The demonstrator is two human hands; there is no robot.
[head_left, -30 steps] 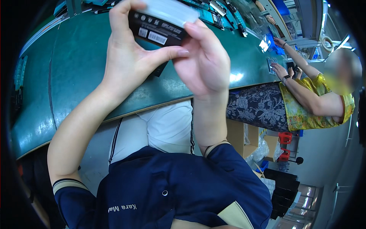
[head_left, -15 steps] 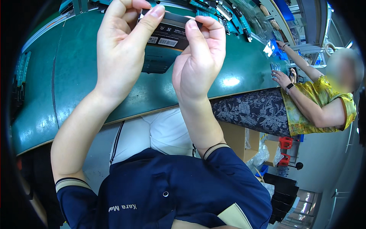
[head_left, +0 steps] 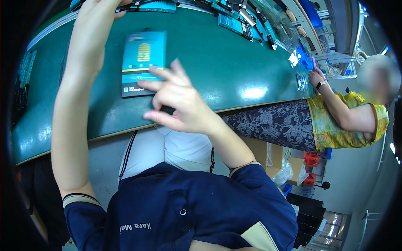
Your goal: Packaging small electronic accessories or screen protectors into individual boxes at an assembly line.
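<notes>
On the green table in front of me lies a flat teal carton [head_left: 144, 52] with a yellow printed figure and a black lower band. My right hand [head_left: 178, 98] is over its lower right corner, fingers spread and slightly blurred, gripping nothing. Stretched toward the far side, my left hand [head_left: 94, 21] is beside a teal-and-black carton [head_left: 155, 7] at the table's far edge. Its fingertips are partly cut off by the picture's upper rim, so whether they grip that carton cannot be made out.
More teal-and-black cartons [head_left: 236, 27] are heaped at the far right, and several stand in a row [head_left: 26, 79] at the left edge. To the right a co-worker in a yellow top [head_left: 343, 108] handles small items beside a blue bin [head_left: 307, 62].
Both my hands were holding a dark-backed carton up; they have parted. A carton now lies face up on the table. My left hand moved far and left, my right hand came nearer.
</notes>
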